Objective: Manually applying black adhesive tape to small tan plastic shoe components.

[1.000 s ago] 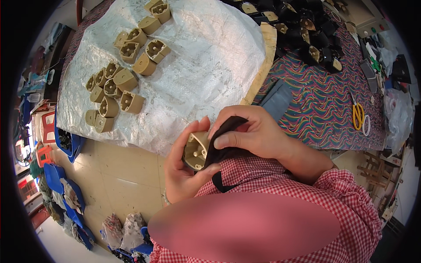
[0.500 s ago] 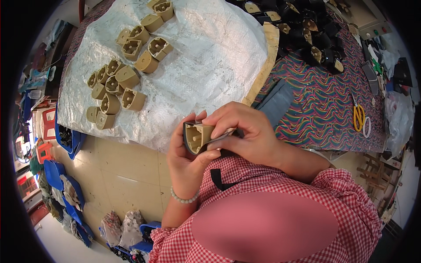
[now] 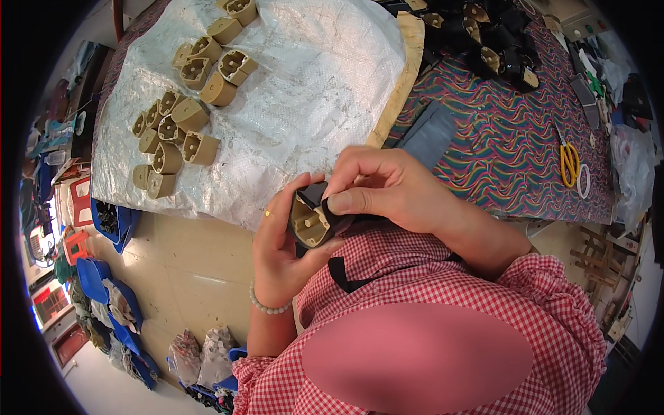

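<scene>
My left hand (image 3: 278, 243), with a ring and a beaded bracelet, cradles a tan hollow shoe heel (image 3: 308, 225) in front of my body. Its open side with the inner post faces up. Black sheet covering (image 3: 339, 223) wraps round the heel's outer wall. My right hand (image 3: 398, 190) pinches the edge of that covering between thumb and forefinger, at the heel's right rim. Bare tan heels (image 3: 199, 147) lie in groups on a white woven plastic sheet (image 3: 290, 90). Flat dark pieces of material (image 3: 430, 135) rest just beyond my right hand.
Black-covered heels (image 3: 508, 52) are heaped at the far right of the patterned tablecloth (image 3: 498, 149). Yellow-handled scissors (image 3: 569, 164) and a white ring (image 3: 584, 181) lie at the right. Blue bins (image 3: 117, 225) stand on the floor at left.
The black covering now wraps the heel's right side, where tan wall showed before. My right thumb and forefinger have moved up to its rim. The heel has shifted slightly; the view has moved too.
</scene>
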`<act>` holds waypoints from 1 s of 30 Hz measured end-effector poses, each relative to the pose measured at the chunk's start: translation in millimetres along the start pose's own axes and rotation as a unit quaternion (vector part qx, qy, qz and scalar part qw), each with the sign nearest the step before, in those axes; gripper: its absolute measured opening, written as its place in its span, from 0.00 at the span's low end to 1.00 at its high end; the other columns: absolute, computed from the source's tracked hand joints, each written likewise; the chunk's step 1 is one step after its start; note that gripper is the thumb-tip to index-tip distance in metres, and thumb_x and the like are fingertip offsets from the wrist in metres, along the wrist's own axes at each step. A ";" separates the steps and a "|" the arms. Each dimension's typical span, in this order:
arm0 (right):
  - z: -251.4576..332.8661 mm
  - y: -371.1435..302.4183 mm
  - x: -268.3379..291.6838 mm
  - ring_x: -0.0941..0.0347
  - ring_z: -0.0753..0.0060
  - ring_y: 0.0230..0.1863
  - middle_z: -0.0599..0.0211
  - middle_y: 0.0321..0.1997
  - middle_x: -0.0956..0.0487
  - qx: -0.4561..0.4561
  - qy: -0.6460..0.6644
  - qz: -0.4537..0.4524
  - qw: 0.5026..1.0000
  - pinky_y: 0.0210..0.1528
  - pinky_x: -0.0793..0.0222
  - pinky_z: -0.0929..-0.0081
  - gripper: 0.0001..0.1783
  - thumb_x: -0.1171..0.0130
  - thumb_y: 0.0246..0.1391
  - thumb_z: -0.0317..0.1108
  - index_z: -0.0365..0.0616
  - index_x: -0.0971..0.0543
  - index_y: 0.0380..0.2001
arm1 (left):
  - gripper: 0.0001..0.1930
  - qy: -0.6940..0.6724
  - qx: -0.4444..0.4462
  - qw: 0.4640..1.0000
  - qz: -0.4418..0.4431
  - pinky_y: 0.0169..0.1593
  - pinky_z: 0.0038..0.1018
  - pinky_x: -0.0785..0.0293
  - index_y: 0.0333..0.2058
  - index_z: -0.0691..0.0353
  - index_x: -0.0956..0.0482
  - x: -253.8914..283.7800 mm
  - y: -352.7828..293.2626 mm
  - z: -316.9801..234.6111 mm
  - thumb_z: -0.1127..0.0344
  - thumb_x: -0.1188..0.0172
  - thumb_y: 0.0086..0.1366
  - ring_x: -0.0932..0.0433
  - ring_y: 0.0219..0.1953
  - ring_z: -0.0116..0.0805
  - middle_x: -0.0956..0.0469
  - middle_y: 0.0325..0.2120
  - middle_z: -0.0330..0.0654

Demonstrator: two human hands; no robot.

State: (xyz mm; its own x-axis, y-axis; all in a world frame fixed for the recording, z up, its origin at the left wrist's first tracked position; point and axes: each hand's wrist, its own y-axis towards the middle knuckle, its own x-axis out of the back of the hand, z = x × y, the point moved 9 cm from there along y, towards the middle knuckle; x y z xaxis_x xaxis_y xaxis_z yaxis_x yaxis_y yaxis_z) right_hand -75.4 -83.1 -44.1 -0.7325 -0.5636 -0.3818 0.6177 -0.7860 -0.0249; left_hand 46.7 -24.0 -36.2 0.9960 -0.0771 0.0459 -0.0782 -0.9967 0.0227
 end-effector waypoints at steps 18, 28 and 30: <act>18.5 11.3 2.3 0.27 0.79 0.33 0.68 0.30 0.24 0.028 -0.157 -0.018 0.987 0.36 0.32 0.80 0.07 0.36 0.52 0.30 0.38 0.22 0.31 | 0.27 -0.174 0.052 0.980 -0.080 0.55 0.32 0.30 0.61 0.66 0.40 14.1 -1.4 18.8 0.77 0.49 0.63 0.27 0.53 0.36 0.31 0.54 0.52; 26.5 1.6 -13.3 0.31 0.74 0.26 0.68 0.26 0.28 0.125 -0.331 0.000 0.935 0.27 0.33 0.77 0.12 0.32 0.45 0.31 0.41 0.26 0.27 | 0.27 -0.135 0.015 0.987 -0.087 0.62 0.36 0.37 0.58 0.65 0.36 11.9 -6.2 9.9 0.82 0.46 0.59 0.33 0.59 0.43 0.36 0.59 0.55; 37.2 0.1 -14.6 0.31 0.73 0.28 0.67 0.29 0.28 0.123 -0.304 0.017 0.945 0.29 0.32 0.77 0.13 0.32 0.44 0.30 0.42 0.27 0.29 | 0.27 -0.070 -0.082 0.991 -0.072 0.62 0.38 0.37 0.58 0.66 0.36 8.0 -5.8 -16.7 0.82 0.46 0.59 0.33 0.60 0.45 0.37 0.59 0.57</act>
State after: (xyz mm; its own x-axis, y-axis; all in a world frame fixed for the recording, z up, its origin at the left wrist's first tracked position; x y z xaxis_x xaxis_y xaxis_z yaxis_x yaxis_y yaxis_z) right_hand -75.3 -84.3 -4.1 -0.7884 -0.5727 0.2246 0.6136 -0.7579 0.2214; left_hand 54.4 -18.4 -19.3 0.9926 0.0522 -0.1092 0.0716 -0.9807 0.1817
